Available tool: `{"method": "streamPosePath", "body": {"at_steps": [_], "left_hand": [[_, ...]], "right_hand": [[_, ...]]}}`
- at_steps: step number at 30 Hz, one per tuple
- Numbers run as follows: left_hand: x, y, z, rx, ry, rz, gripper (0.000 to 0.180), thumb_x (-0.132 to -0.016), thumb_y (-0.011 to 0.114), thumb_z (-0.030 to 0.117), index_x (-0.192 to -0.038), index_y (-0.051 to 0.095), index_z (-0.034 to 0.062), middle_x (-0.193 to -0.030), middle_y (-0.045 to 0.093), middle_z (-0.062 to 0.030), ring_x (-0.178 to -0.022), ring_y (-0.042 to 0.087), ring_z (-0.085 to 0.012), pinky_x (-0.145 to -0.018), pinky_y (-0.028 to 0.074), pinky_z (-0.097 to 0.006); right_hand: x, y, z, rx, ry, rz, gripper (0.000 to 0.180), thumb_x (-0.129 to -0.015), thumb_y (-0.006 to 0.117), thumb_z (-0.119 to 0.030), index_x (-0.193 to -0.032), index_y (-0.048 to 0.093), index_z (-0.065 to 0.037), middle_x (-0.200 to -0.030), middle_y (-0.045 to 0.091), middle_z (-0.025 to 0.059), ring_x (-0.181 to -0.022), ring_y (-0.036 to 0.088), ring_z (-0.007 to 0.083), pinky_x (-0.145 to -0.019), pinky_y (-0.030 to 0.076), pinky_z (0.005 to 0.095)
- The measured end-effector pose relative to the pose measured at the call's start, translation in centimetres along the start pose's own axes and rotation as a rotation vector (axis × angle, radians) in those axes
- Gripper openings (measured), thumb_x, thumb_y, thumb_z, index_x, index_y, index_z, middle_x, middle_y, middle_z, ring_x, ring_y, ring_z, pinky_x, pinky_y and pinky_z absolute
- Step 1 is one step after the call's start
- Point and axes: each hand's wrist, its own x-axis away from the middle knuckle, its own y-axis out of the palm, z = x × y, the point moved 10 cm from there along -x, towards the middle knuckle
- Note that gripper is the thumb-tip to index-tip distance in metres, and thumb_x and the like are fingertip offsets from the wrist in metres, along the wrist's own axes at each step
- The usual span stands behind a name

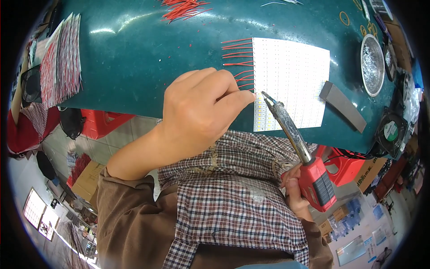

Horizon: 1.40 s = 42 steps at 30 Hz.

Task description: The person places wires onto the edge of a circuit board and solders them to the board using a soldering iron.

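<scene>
A white LED circuit board panel (291, 76) lies on the green table, with yellow LED chips along its lower left part. Several short red wires (237, 57) stick out from its left edge. My left hand (201, 105) is closed in a pinch, thumb and forefinger at that edge; whatever lies between the fingertips is hidden. My right hand (295, 193), low by the apron, grips the red handle of a soldering iron (291, 127). The iron slants up and left, its tip over the panel just right of my left fingertips. A dark grey bar (345, 107) rests across the panel's right edge.
Loose red wires (183, 9) lie at the far side of the table (130, 58). Wired strips (60, 62) are stacked at the left. On the right are a metal bowl (371, 65), rubber bands (344, 18) and a black fan (389, 130). Red stools (103, 122) stand below.
</scene>
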Motion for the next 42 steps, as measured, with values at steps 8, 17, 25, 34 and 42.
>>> {"method": "streamPosePath", "body": {"at_steps": [8,17,25,34,42], "left_hand": [[0.0,0.3,-0.2,-0.03,-0.024,-0.021,0.025,-0.062,0.079,0.001,-0.085,0.072,0.0059,-0.067,0.052,-0.0023,-0.057,0.052,-0.0176,-0.05,0.039,-0.03],[0.0,0.5,-0.3,-0.033,-0.031,-0.028,0.022,-0.063,0.08,0.003,-0.083,0.071,0.0061,-0.067,0.051,-0.002,-0.057,0.051,-0.0172,-0.049,0.038,-0.03],[0.0,0.5,-0.4,-0.038,-0.04,-0.033,0.021,-0.064,0.081,0.003,-0.082,0.071,0.0064,-0.066,0.051,-0.0019,-0.056,0.051,-0.0169,-0.049,0.038,-0.03],[0.0,0.6,-0.4,-0.033,-0.041,-0.032,0.021,-0.065,0.079,0.002,-0.083,0.071,0.0067,-0.069,0.054,-0.0015,-0.059,0.053,-0.017,-0.051,0.039,-0.03],[0.3,0.6,-0.3,-0.02,-0.046,-0.04,0.022,-0.064,0.078,0.001,-0.085,0.071,0.0064,-0.073,0.06,-0.0013,-0.061,0.056,-0.0164,-0.052,0.041,-0.029]], "right_hand": [[-0.1,0.4,0.4,-0.015,-0.024,0.011,0.015,-0.075,0.071,-0.006,-0.089,0.067,-0.002,-0.083,0.065,0.0124,-0.074,0.064,0.0299,-0.068,0.052,0.0377],[-0.2,0.4,0.8,-0.089,0.018,0.024,0.015,-0.074,0.07,-0.005,-0.089,0.067,-0.002,-0.082,0.064,0.0124,-0.072,0.063,0.0291,-0.065,0.051,0.0368],[0.3,0.2,1.0,-0.11,0.023,0.036,0.015,-0.077,0.07,-0.007,-0.091,0.068,-0.001,-0.082,0.065,0.0118,-0.073,0.064,0.0275,-0.066,0.051,0.0356],[0.1,0.0,0.4,-0.072,-0.012,0.034,0.015,-0.078,0.071,-0.009,-0.09,0.068,-0.002,-0.082,0.065,0.0114,-0.073,0.064,0.0279,-0.068,0.052,0.037],[0.3,0.2,0.7,-0.044,-0.013,-0.007,0.014,-0.077,0.071,-0.01,-0.088,0.066,-0.003,-0.081,0.065,0.0114,-0.073,0.064,0.0296,-0.068,0.052,0.0379]]}}
